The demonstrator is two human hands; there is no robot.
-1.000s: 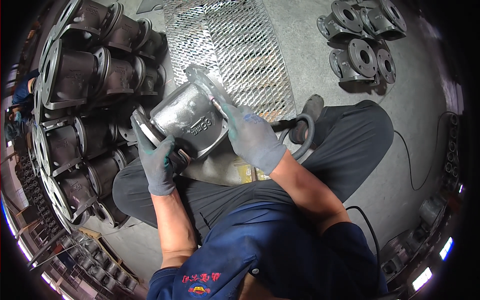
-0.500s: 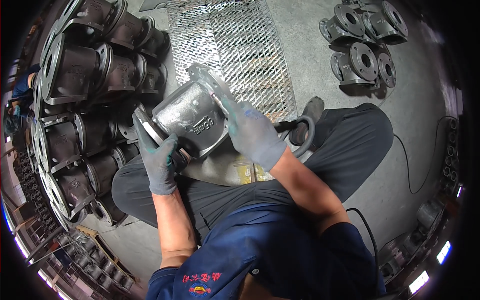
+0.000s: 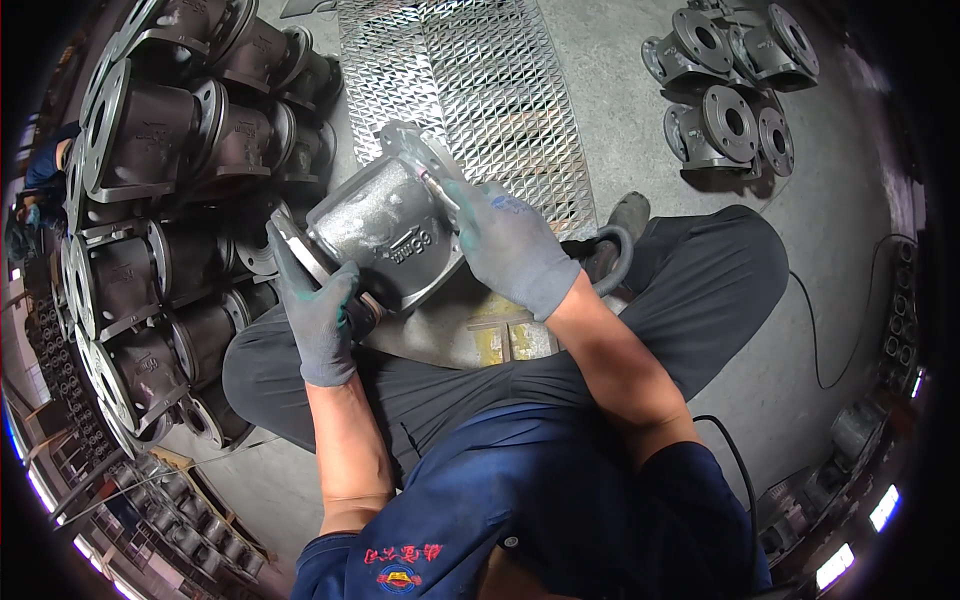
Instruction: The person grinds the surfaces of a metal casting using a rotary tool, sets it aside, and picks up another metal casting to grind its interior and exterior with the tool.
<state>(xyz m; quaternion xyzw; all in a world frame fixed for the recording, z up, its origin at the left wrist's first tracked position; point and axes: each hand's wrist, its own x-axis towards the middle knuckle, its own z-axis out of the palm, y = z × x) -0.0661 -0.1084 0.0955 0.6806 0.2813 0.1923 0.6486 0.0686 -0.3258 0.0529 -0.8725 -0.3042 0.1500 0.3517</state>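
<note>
A grey cast-metal valve body (image 3: 375,225) with flanged ends and raised markings is held tilted above my lap. My left hand (image 3: 322,325), in a grey-green work glove, grips its left flange (image 3: 298,248), thumb toward me and fingers along the outer face. At the far right flange (image 3: 420,150), my gloved right hand (image 3: 515,250) is closed round a thin rod-like tool (image 3: 430,182). The tool's slim metal end lies along the flange's inner side; its handle is hidden in the glove, so its exact kind does not show.
Similar valve bodies (image 3: 145,140) are stacked high on my left. Several more (image 3: 728,125) stand on the floor at the far right. A patterned metal plate (image 3: 470,100) lies ahead. A grey curved tube (image 3: 622,262) is beside my shoe, and a black cable (image 3: 820,350) crosses the right-hand floor.
My right hand and the rod-like tool have shifted slightly right and nearer to me along the flange. The valve body has stayed nearly in place, gripped by my left hand.
</note>
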